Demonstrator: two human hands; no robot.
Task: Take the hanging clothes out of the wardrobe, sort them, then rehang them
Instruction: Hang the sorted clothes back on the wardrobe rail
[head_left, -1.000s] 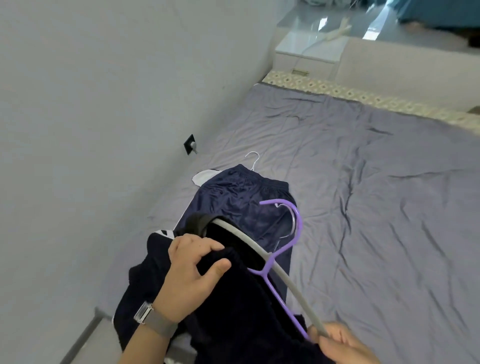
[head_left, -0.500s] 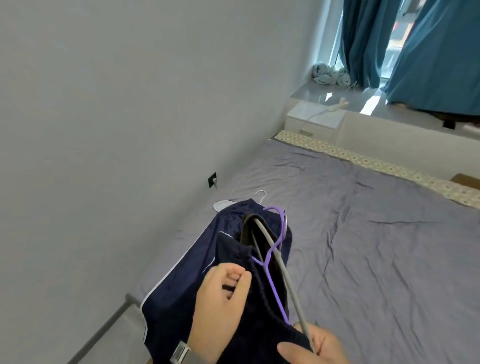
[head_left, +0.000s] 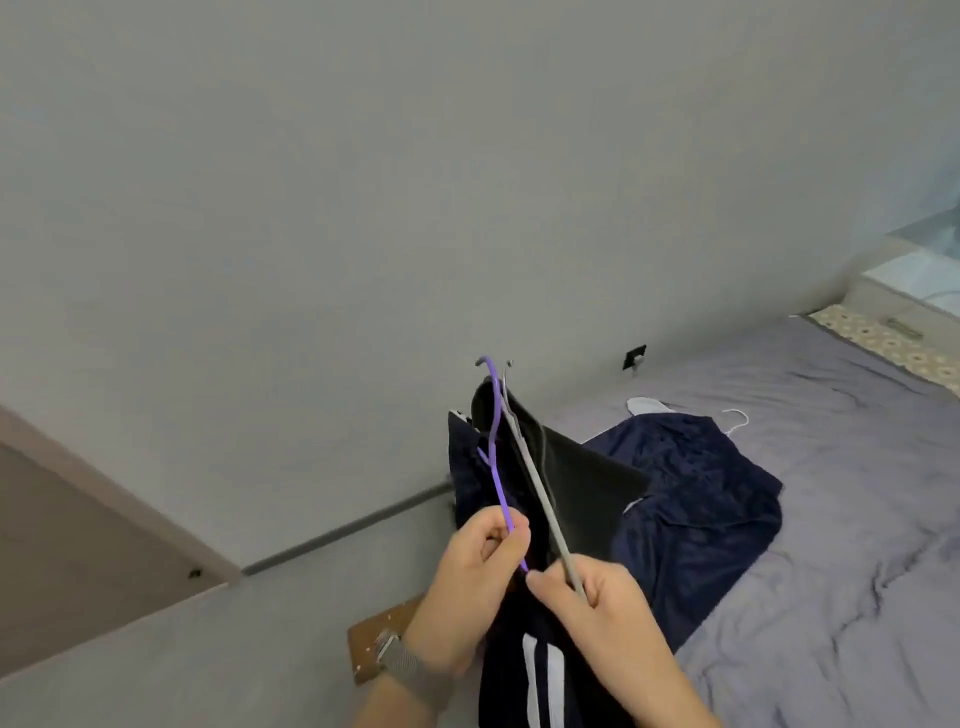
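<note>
Left hand (head_left: 475, 582) pinches thin purple plastic hanger (head_left: 497, 457); right hand (head_left: 602, 618) grips grey hanger (head_left: 540, 483); dark navy garments (head_left: 519, 675) draped between, above grey-sheeted bed (head_left: 831, 519).

Bedroom (bed (head_left: 831, 519) along wall (head_left: 363, 208))

The purple hanger (head_left: 496, 457) looks like smooth plastic, the grey hanger (head_left: 540, 488) matt. The navy shorts (head_left: 696, 499) on the bed are slightly shiny cloth; the bedsheet (head_left: 831, 597) is matt, creased cloth. The wall (head_left: 363, 182) is smooth and matt.
</note>
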